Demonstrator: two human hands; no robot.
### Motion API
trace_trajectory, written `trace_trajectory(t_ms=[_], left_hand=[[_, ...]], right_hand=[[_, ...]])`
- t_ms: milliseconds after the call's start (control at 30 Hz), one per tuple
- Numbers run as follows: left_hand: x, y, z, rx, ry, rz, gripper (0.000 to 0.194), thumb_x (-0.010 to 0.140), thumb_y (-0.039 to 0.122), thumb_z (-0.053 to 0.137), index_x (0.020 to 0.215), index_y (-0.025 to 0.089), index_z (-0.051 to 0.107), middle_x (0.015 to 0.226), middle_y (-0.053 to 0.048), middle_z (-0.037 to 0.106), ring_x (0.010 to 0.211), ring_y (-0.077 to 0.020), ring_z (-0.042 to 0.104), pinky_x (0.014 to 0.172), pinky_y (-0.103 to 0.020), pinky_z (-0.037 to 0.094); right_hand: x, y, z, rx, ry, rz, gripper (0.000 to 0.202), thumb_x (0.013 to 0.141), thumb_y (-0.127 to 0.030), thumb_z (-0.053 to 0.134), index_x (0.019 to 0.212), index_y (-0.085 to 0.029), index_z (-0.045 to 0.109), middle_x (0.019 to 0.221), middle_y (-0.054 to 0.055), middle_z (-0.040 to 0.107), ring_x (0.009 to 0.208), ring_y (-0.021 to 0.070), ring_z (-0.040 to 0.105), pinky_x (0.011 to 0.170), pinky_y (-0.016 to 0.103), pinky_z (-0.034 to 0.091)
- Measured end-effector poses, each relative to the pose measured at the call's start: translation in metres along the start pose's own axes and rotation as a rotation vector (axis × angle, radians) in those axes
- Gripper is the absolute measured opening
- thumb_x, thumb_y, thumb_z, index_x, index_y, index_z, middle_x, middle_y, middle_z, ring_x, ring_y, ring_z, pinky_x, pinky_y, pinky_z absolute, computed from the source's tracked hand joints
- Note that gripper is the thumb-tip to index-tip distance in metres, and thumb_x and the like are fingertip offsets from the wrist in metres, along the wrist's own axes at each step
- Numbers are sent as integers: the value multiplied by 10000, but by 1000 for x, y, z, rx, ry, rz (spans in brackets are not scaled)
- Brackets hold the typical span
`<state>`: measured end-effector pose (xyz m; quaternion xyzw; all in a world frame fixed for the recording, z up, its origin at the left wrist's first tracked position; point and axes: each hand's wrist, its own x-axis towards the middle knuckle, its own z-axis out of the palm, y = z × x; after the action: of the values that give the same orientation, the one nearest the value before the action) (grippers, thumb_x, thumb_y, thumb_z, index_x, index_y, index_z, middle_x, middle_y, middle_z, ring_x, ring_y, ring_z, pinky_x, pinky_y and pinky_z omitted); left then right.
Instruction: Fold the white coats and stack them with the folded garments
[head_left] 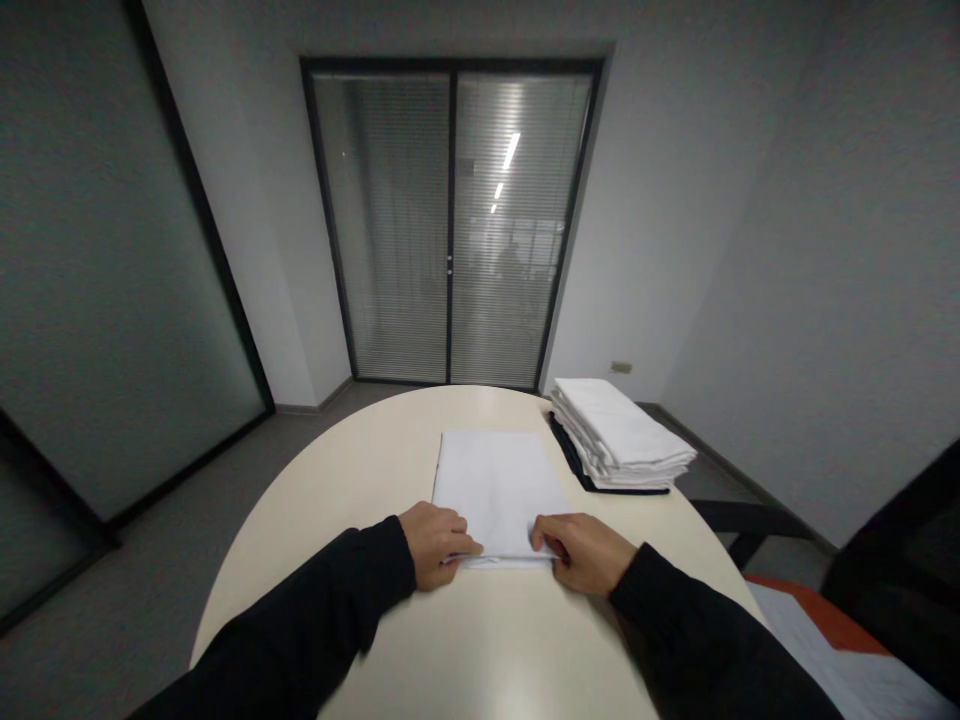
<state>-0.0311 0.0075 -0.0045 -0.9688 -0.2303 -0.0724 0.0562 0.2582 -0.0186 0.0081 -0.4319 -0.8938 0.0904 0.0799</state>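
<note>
The folded white cloth lies flat on the round table, likely light, soft and limp, best taken at its near corners. The left hand and right hand pinch that near edge, fingers closed over it.

My round cream table carries a folded white cloth before me and a stack of white cloths at its far right
</note>
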Motion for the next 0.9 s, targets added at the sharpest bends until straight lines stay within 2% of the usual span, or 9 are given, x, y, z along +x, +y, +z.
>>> trace_trajectory(t_ms=[167,267,333,400,500,567,667,767,900], left_hand=[[-1,1,2,-65,46,5,276,823,279,542,1079,296,643,739,15,665,691,-156,629,582,-254,438],[2,2,4,-33,92,-34,276,939,287,420,1108,295,637,750,-1,695,654,-144,636,571,-236,436],[5,3,4,-4,87,-61,282,958,292,395,1119,289,627,751,-8,695,653,-150,631,581,-238,447],[8,6,3,-7,89,-53,262,939,285,427,1115,270,620,832,-26,691,738,-168,630,648,-264,477],[11,11,5,-35,149,-26,390,850,247,526,1239,233,547,1208,-91,599,1086,-243,551,903,-383,462],[10,13,11,-35,169,-52,552,800,215,557,1343,233,459,1436,-109,411,1306,-309,366,1041,-493,349],[4,13,23,-50,125,-134,624,817,207,540,1414,281,373,1529,-93,264,1392,-350,212,1065,-573,283],[1,9,29,-123,85,-152,600,844,263,542,1417,317,372,1505,-74,325,1372,-340,273,1042,-557,329],[4,-4,26,-273,143,-117,428,843,350,562,1260,255,558,1330,-79,542,1205,-270,492,1002,-466,403]], right_hand=[[0,-2,-1,64,-14,12,117,735,-218,574,845,-217,614,648,-28,626,572,124,553,570,226,336],[3,-3,-3,50,28,26,206,887,-326,475,856,-209,641,640,-5,635,582,130,571,578,233,361],[6,-5,-4,2,116,18,246,916,-334,439,937,-210,650,736,26,662,677,150,598,642,253,406],[9,-7,-1,-31,183,-50,292,911,-341,462,1120,-211,619,995,82,673,915,193,606,809,311,441],[12,-7,10,-52,162,-142,522,915,-368,473,1414,-237,396,1443,120,419,1329,270,355,1070,453,307],[13,-5,20,-42,98,-102,554,950,-387,404,1476,-264,279,1543,90,249,1421,281,176,1122,510,215],[11,-1,30,14,-5,9,544,971,-451,328,1487,-305,236,1561,64,201,1436,284,124,1129,545,179],[10,1,25,70,-68,28,597,929,-515,402,1475,-313,273,1548,82,238,1426,308,158,1117,555,199],[9,0,12,84,-31,-44,633,825,-524,568,1396,-282,442,1452,131,406,1345,321,331,1083,539,265]])
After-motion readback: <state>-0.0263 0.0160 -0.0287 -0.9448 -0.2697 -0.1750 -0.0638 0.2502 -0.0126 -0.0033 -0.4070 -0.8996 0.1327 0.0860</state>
